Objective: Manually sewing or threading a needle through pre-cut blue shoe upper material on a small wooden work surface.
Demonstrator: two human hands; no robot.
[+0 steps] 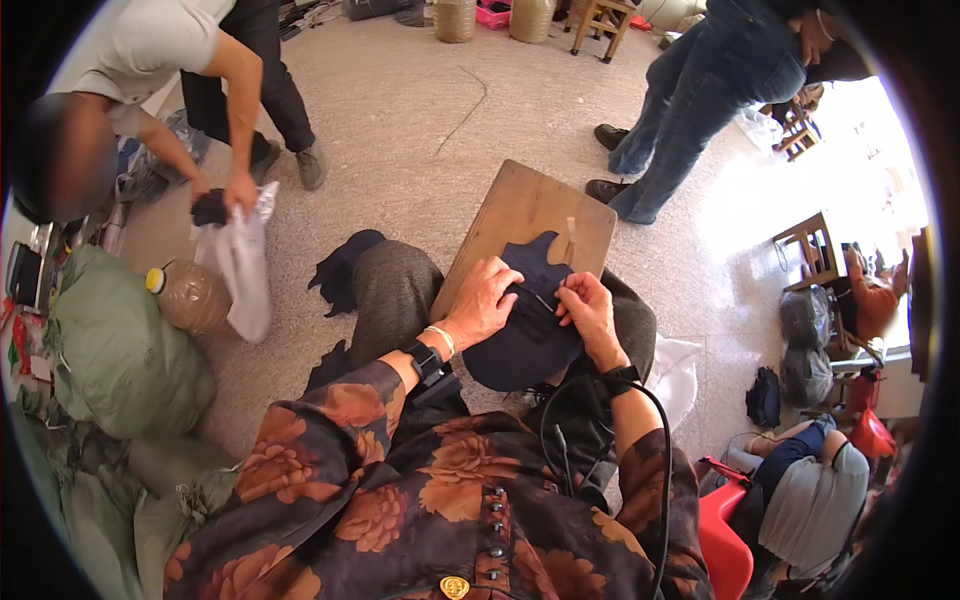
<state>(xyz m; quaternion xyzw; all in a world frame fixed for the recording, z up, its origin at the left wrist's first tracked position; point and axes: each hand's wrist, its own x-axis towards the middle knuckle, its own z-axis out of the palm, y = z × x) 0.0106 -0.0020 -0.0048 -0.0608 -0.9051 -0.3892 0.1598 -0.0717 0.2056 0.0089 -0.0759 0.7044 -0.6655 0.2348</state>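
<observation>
A piece of navy blue knit cloth [525, 350] with a ragged, lobed far edge lies over a brown wooden board [520, 200] across my lap. My left hand [485, 300] is closed on the cloth's left side, thumb and fingers pinched together. On the right, my right hand [590, 315] pinches with thumb and forefinger just above the cloth. Between the two hands runs a thin dark line, which may be a slim tool or a fold. What exactly the right fingertips grip is too small to tell. A pale narrow strip [571, 240] lies on the board beyond the cloth.
More dark cloth pieces [345, 270] lie by my left knee. At left are a green sack [125, 345], a large plastic jug [195, 295] and a person [150, 60] bending over a white bag [240, 260]. Another person [700, 90] stands ahead right. A red chair [722, 530] is at right.
</observation>
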